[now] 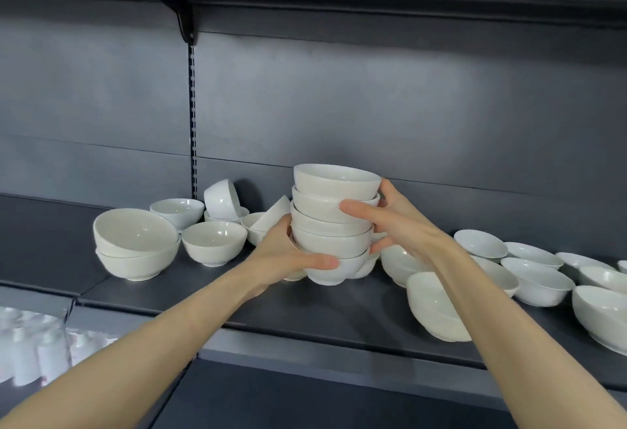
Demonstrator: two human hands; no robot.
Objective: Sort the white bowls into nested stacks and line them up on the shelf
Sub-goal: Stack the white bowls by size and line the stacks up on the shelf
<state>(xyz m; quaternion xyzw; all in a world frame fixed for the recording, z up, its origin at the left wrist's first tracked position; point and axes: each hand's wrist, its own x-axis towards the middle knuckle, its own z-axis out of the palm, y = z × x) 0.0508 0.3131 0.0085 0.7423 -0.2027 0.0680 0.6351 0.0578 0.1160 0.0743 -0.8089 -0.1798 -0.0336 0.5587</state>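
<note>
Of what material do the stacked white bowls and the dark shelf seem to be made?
The stack of bowls: probably glazed ceramic or porcelain; glossy white walls with soft highlights, and a foot ring at the base. Melamine cannot be excluded. The shelf: apparently painted metal, matte dark grey; thin flat panels and the slotted upright behind suggest it.
</note>
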